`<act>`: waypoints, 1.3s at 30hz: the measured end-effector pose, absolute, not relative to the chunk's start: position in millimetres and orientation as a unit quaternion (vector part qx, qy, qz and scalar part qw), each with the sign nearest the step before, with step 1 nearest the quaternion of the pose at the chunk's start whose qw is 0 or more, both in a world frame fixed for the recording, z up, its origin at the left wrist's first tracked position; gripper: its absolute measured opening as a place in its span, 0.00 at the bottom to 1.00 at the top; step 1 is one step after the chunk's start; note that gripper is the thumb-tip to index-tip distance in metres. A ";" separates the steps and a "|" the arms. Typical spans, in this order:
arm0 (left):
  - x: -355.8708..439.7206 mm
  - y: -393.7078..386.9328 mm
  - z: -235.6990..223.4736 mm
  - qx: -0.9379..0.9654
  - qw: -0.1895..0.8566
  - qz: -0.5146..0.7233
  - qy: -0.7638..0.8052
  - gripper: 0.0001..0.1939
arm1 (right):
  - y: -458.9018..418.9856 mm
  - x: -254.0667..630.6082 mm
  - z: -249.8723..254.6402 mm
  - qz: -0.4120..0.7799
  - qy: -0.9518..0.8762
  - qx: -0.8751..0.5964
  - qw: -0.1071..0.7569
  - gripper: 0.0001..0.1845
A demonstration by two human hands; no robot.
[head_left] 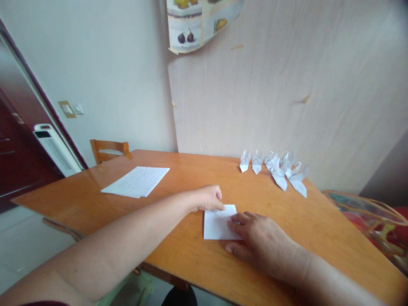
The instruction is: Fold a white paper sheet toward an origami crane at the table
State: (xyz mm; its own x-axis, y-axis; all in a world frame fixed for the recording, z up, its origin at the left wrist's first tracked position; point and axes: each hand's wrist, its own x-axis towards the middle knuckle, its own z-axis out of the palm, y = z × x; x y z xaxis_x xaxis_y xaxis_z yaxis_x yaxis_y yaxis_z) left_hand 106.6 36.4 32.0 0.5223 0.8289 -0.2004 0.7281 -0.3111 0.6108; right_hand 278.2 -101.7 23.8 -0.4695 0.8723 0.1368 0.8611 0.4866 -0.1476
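Observation:
A small white square of paper [216, 229] lies flat on the table in front of me, with a faint line near its top. My left hand [207, 198] is closed at the paper's upper edge, its fingers curled and one digit pressed on the sheet. Across the right side of the paper rests my right hand [259, 238], fingers outstretched on it and thumb apart on the tabletop. That hand hides the lower right corner of the sheet.
Several folded paper figures [279, 176] stand at the back right of the wooden table [191, 170]. A stack of written sheets [140, 180] lies at left. Behind are a chair [110, 146] and a wall; a netted item [366, 208] is beyond the right edge.

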 end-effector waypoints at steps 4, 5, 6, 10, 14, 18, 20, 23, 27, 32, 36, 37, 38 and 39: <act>118.6 31.9 37.5 0.809 0.313 0.024 0.497 0.19 | -102.8 278.8 23.4 0.024 -0.861 -0.497 0.105 0.19; 121.1 30.9 38.9 0.811 0.308 0.012 0.498 0.18 | -103.1 278.9 23.7 0.023 -0.862 -0.496 0.104 0.19; 123.4 29.9 40.2 0.812 0.305 0.001 0.497 0.17 | -103.4 279.0 24.0 0.022 -0.862 -0.496 0.102 0.19; 130.2 27.2 43.8 0.818 0.292 -0.036 0.495 0.13 | -103.6 279.0 23.7 0.013 -0.862 -0.496 0.101 0.20; 133.1 28.2 47.3 0.824 0.274 -0.054 0.492 0.11 | -103.3 279.1 22.1 0.014 -0.862 -0.496 0.103 0.19; 131.9 31.8 51.4 0.830 0.264 -0.072 0.485 0.12 | -103.1 278.7 23.3 0.016 -0.858 -0.503 0.103 0.18; 129.6 34.5 52.4 0.831 0.259 -0.078 0.486 0.13 | -103.1 278.4 24.4 0.018 -0.857 -0.504 0.101 0.18; 123.6 40.0 52.1 0.828 0.252 -0.083 0.494 0.11 | -103.4 278.5 24.6 0.018 -0.857 -0.505 0.097 0.18; 111.1 49.0 50.2 0.821 0.247 -0.085 0.508 0.09 | -103.7 279.3 22.1 0.018 -0.855 -0.509 0.100 0.17; 94.7 60.8 46.6 0.809 0.247 -0.086 0.526 0.11 | -103.1 279.9 19.2 0.011 -0.854 -0.507 0.115 0.17; 85.5 67.0 43.5 0.802 0.257 -0.079 0.534 0.12 | -101.8 280.3 17.6 0.009 -0.856 -0.504 0.115 0.16; 83.9 67.9 42.9 0.800 0.260 -0.076 0.535 0.12 | -101.4 280.4 17.3 0.007 -0.857 -0.503 0.113 0.16; 82.5 68.5 42.3 0.799 0.262 -0.073 0.536 0.12 | -101.1 280.6 17.1 0.007 -0.858 -0.502 0.112 0.16; 81.3 68.9 41.8 0.798 0.265 -0.069 0.537 0.12 | -100.9 280.7 16.9 0.007 -0.858 -0.502 0.111 0.16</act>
State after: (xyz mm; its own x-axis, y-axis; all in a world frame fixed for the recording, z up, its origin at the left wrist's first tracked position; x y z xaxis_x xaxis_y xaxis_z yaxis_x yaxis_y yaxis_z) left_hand 81.3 68.9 41.8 0.4144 0.8201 -0.3946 0.8933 -0.2837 0.3485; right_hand 280.7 -100.9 16.9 -0.4710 0.8628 0.1838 0.8597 0.4956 -0.1234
